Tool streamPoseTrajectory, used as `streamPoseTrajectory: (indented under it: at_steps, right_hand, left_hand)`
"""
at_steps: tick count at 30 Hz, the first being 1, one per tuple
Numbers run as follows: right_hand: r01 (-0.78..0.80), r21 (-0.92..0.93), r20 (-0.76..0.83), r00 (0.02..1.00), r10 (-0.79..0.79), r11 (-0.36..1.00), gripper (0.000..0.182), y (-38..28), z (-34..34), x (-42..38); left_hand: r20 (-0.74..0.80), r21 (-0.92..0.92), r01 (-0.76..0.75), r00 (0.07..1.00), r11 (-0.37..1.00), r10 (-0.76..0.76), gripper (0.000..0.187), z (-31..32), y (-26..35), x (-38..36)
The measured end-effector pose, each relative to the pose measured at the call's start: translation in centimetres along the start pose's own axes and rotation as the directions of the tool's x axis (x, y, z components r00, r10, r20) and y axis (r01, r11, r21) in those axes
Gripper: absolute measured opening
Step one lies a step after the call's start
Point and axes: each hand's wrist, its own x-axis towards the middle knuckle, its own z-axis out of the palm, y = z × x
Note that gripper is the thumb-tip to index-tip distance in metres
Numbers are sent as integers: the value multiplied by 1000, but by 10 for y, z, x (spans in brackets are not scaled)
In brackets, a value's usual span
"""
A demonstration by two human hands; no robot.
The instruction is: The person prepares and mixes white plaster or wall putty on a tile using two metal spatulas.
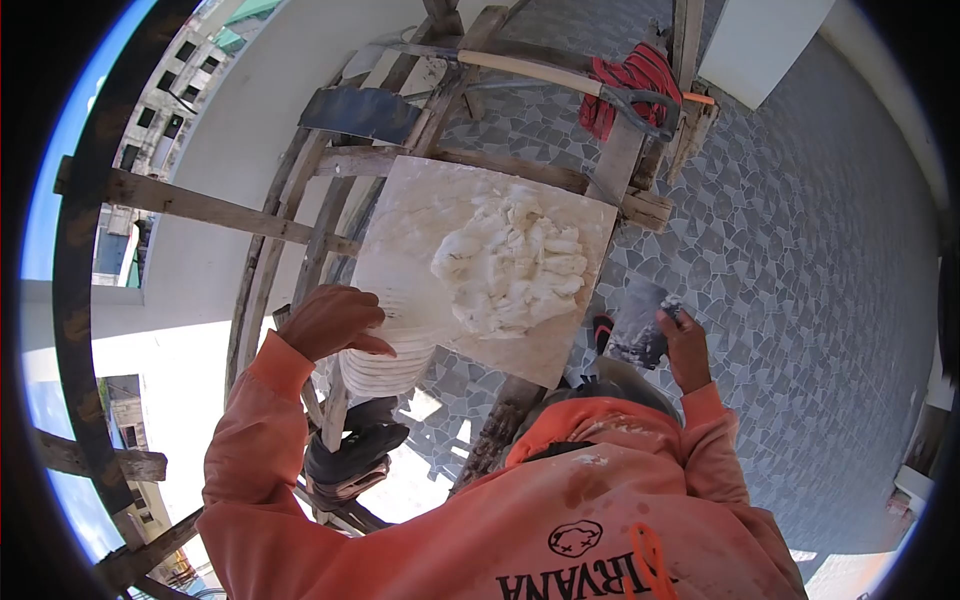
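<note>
My left hand [335,322] is over the left edge of a pale square board [405,215], thumb and fingers apart and slightly curled. Right beside and partly beneath it is a white ribbed object [388,368]; whether the fingertips touch it is unclear. A thick, lumpy heap of white paste [515,262] lies on the board. To the right of the board, my right hand [685,348] grips the edge of a flat grey plate [637,325] with white and dark smears. A little white paste shows near its fingertips.
Wooden beams [205,208] frame the left side. Beyond the board lie a dark curved sheet [361,114], a long-handled tool [530,72] and red-and-black cloth [632,85]. Dark cloth [352,455] hangs at lower left. Grey stone-patterned floor [780,300] spreads below on the right.
</note>
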Motion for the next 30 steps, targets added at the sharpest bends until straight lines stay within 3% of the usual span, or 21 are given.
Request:
streamPoseTrajectory:
  at_steps: [3, 8, 11, 14, 17, 21, 23, 26, 29, 30]
  right_hand:
    - [41, -3, 54, 998, -41, 999, 17, -2, 10, 5]
    - [109, -87, 148, 984, -96, 990, 12, -34, 33, -3]
    - [209, -378, 188, 971, -146, 902, 12, -58, 47, 0]
    - [397, -543, 305, 914, -267, 740, 18, -65, 53, 40]
    - [523, -393, 405, 837, -368, 757, 25, -88, 69, 68]
    - [524, -539, 504, 828, -246, 660, 32, -122, 90, 124]
    - [600, -593, 568, 784, -250, 536, 30, -124, 102, 171]
    - [678, -693, 643, 735, -216, 246, 36, -140, 128, 225]
    - [596, -697, 650, 760, 0, 399, 50, -154, 154, 265]
    - [625, -659, 667, 743, -60, 418, 44, -149, 159, 284]
  left_hand:
    - [17, 40, 158, 987, 987, -159, 40, -11, 1, -35]
    - [-194, -45, 405, 893, 913, -405, 40, -25, -10, -70]
    - [-359, -88, 451, 817, 888, -451, 38, -8, -35, -68]
    - [-472, -180, 517, 701, 837, -534, 34, 23, -67, -46]
    - [-528, -267, 566, 591, 780, -609, 33, 49, -95, -12]
    - [-582, -329, 598, 481, 731, -655, 32, 76, -118, 30]
    - [-534, -358, 640, 457, 680, -711, 33, 77, -121, 45]
    - [-513, -381, 688, 400, 618, -760, 33, 88, -137, 64]
    - [-442, -404, 722, 383, 562, -811, 33, 76, -137, 69]
    - [-386, -405, 755, 370, 516, -845, 38, 67, -133, 69]
